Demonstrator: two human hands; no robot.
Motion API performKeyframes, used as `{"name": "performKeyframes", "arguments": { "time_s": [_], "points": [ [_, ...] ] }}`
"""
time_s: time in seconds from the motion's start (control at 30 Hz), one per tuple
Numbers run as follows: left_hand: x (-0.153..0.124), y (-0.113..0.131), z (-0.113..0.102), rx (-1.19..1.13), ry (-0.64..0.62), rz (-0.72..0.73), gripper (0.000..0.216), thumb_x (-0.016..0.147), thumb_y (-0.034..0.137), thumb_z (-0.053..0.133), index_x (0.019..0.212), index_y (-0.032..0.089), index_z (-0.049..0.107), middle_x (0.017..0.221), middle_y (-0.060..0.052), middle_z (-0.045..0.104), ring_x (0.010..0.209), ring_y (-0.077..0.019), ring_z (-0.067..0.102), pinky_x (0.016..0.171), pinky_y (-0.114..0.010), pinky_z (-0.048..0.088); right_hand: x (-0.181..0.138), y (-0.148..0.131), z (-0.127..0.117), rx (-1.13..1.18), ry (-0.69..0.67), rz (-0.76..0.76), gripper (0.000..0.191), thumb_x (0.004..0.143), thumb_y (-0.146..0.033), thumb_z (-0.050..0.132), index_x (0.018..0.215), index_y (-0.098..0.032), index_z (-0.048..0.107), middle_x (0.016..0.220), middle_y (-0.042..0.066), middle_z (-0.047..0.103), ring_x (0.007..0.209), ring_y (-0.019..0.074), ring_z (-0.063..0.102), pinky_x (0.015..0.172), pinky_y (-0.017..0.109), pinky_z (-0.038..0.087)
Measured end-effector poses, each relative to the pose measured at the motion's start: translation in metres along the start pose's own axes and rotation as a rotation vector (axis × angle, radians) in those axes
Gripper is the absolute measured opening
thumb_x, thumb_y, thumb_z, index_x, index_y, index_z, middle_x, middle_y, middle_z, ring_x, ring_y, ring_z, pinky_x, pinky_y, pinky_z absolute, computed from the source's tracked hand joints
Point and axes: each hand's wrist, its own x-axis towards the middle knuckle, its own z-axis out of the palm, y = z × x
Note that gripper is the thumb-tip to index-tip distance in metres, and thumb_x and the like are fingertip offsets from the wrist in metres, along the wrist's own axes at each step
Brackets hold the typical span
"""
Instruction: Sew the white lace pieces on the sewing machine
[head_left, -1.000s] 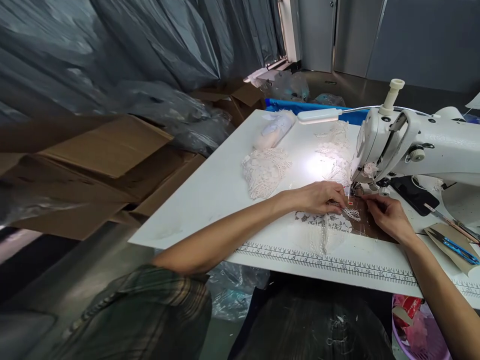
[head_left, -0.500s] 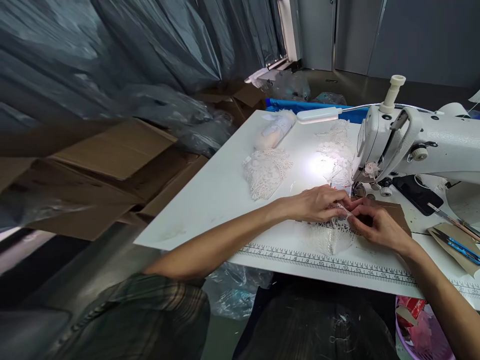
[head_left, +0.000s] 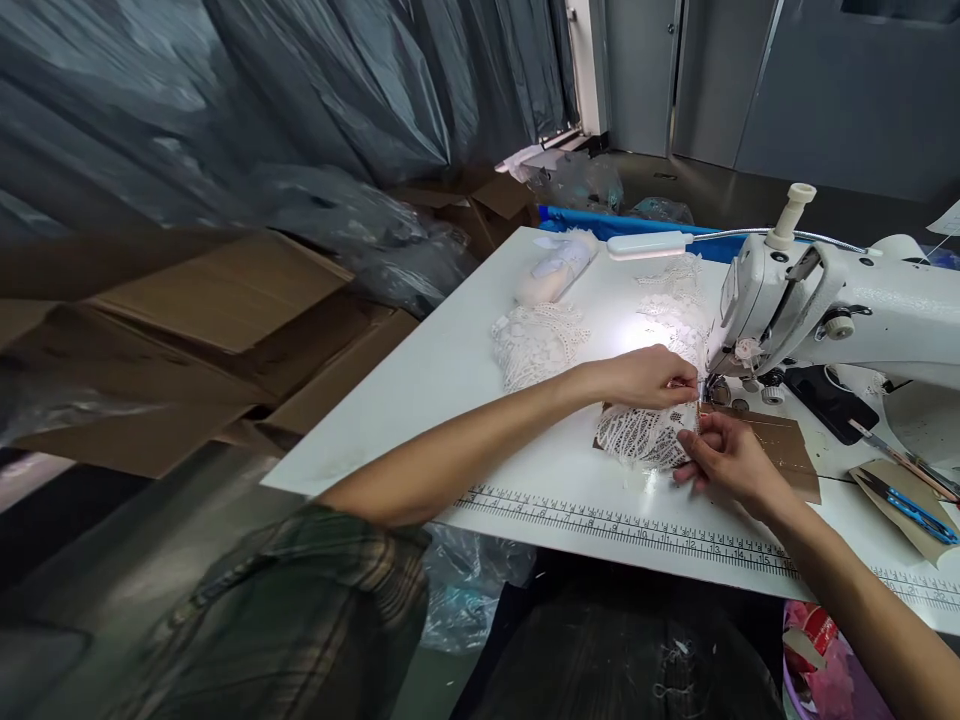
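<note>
A white lace piece (head_left: 643, 437) lies on a brown card sheet (head_left: 784, 452) on the white table (head_left: 442, 390), just left of the sewing machine's needle. My left hand (head_left: 646, 378) rests on the lace's far edge, fingertips pinched close to the needle area. My right hand (head_left: 721, 456) pinches the lace's right edge, fingers curled. The white sewing machine (head_left: 832, 300) stands at the right, its lamp (head_left: 649, 241) lighting the table.
More lace pieces (head_left: 536, 340) and a wrapped bundle (head_left: 556, 270) lie farther back on the table. Blue-handled snips (head_left: 919, 510) and a black phone (head_left: 829, 396) sit at the right. Cardboard boxes (head_left: 210, 330) and plastic sheeting fill the left. A printed ruler (head_left: 637, 525) runs along the table's front edge.
My hands have turned and spread the lace over the brown card beside the needle. The left hand moved back toward the needle; the right hand shifted slightly left, gripping the lace edge.
</note>
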Motion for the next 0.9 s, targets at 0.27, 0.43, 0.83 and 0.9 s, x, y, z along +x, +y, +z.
{"name": "performKeyframes", "arguments": {
  "time_s": [0.27,0.43,0.83,0.9],
  "points": [
    [0.018,-0.019,0.020,0.474,0.313,-0.043,0.027,0.101,0.034,0.046,0.110,0.015,0.063,0.113,-0.011,0.062,0.087,-0.0186,0.059,0.069,-0.028,0.039,0.000,0.004,-0.041,-0.862,0.403,-0.407,0.028,0.091,-0.046,0.052,0.093,-0.023,0.067,0.082,0.006,0.074,0.067,0.0206,0.068,0.058,0.033,0.050],
    [0.037,-0.043,0.025,0.461,0.140,0.133,0.032,0.101,0.024,0.038,0.110,0.013,0.066,0.117,-0.014,0.064,0.108,-0.0238,0.057,0.091,-0.035,0.040,0.011,0.025,-0.036,-0.967,0.153,-0.854,0.037,0.092,-0.018,0.044,0.120,-0.021,0.068,0.121,0.010,0.070,0.112,0.0259,0.063,0.094,0.047,0.052],
    [-0.024,-0.024,0.022,0.160,0.245,0.434,0.015,0.085,0.033,0.061,0.090,0.022,0.070,0.096,-0.003,0.073,0.083,-0.0159,0.065,0.079,-0.033,0.049,0.010,0.031,-0.044,-0.355,0.314,-0.515,0.039,0.092,-0.028,0.044,0.125,-0.023,0.063,0.114,0.008,0.073,0.110,0.0219,0.067,0.103,0.044,0.050],
    [-0.034,-0.017,0.028,0.145,0.183,0.462,0.019,0.086,0.031,0.063,0.100,0.022,0.071,0.106,-0.006,0.072,0.087,-0.0167,0.065,0.080,-0.034,0.050,0.010,0.031,-0.042,-0.286,0.416,-0.463,0.034,0.089,-0.031,0.045,0.113,-0.021,0.067,0.106,0.008,0.074,0.100,0.0222,0.069,0.096,0.043,0.054]
  ]
}}
